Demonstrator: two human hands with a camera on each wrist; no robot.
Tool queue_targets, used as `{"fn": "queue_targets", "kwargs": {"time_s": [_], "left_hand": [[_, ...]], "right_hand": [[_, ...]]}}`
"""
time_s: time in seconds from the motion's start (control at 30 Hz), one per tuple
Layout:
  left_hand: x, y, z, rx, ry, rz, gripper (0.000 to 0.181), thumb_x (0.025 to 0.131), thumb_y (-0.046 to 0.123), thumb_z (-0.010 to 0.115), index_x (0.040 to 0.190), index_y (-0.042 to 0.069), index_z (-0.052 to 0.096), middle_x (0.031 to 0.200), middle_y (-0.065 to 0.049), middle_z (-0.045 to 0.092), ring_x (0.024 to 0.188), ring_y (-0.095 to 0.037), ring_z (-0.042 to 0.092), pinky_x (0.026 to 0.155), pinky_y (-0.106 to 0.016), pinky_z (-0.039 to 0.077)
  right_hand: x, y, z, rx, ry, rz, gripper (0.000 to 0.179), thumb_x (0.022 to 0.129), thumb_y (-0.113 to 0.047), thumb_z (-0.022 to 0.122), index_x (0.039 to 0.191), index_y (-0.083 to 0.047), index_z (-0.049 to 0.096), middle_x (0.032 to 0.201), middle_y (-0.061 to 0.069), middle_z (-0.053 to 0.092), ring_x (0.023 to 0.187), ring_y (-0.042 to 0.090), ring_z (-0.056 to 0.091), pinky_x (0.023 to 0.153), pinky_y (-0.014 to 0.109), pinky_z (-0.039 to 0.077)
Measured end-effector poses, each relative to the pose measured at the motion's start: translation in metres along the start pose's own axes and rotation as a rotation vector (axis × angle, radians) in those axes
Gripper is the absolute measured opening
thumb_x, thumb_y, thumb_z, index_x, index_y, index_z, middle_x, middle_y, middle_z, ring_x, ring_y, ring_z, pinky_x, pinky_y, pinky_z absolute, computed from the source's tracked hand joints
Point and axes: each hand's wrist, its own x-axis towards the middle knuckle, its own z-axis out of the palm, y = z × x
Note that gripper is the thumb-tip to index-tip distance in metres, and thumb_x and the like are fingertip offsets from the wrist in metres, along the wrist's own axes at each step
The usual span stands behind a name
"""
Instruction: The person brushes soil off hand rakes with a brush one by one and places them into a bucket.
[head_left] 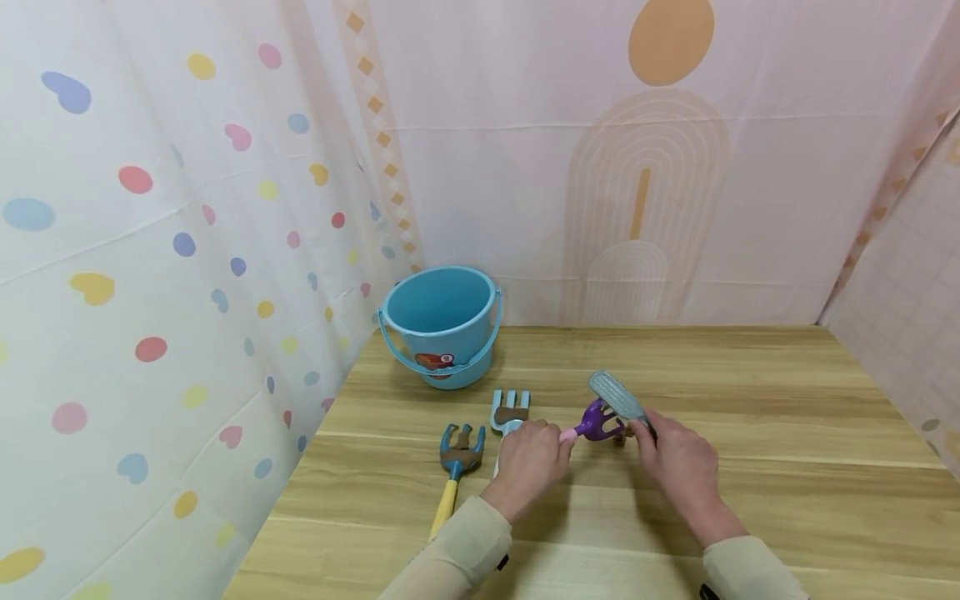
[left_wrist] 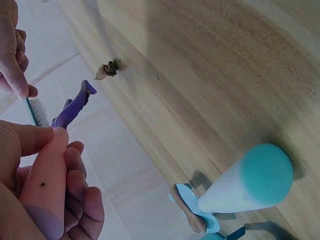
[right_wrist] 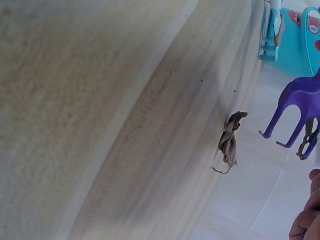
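My left hand (head_left: 528,462) grips the pink handle of a purple hand rake (head_left: 597,421), its fingers curled round it in the left wrist view. A brown strip of dirt or dried leaf clings among the rake's tines (right_wrist: 302,117). In my right hand (head_left: 678,458) is a grey-blue scrub brush (head_left: 617,396), held by its near end. White bristles (left_wrist: 40,111) face the rake head, and the brush overlaps the tines in the head view. Below the tools, a crumpled dried leaf (right_wrist: 230,140) lies on the table.
Left of my hands lie a blue hand rake with a yellow handle (head_left: 446,504) and a light blue fork (head_left: 512,404), both with brown patches. Behind them stands a blue bucket (head_left: 468,343) with its handle down. Patterned curtains (head_left: 510,208) border the wooden table (head_left: 810,467).
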Motion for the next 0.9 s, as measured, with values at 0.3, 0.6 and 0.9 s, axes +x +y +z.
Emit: {"fn": "queue_targets", "kwargs": {"time_s": [0.3,0.6,0.9], "left_hand": [[0.000,-0.001,0.000,-0.033,0.007,-0.023,0.039,0.093,0.031,0.065,0.060,0.015,0.050,0.060,0.002,0.045,0.053,-0.014,0.044,0.044,-0.028,0.035],[0.002,-0.005,0.001,-0.090,0.055,-0.045,0.025,0.087,0.022,0.067,0.066,0.011,0.060,0.066,0.000,0.051,0.061,-0.015,0.048,0.049,-0.029,0.040],[0.001,-0.008,0.003,-0.058,0.105,-0.026,0.020,0.087,0.023,0.074,0.075,0.009,0.067,0.069,-0.001,0.053,0.061,-0.017,0.051,0.050,-0.032,0.042]], "right_hand": [[0.001,0.005,-0.004,0.034,-0.010,0.068,0.018,0.093,-0.021,0.070,0.096,-0.004,0.073,0.058,0.006,0.057,0.045,0.019,0.045,0.039,0.034,0.032],[0.003,0.006,-0.010,0.147,0.122,0.124,0.023,0.093,-0.019,0.068,0.106,-0.001,0.073,0.064,0.009,0.064,0.048,0.020,0.051,0.041,0.037,0.037],[0.002,0.010,-0.011,0.151,0.074,0.115,0.023,0.094,-0.021,0.067,0.108,-0.004,0.073,0.053,0.000,0.051,0.044,0.013,0.040,0.039,0.033,0.031]]}}
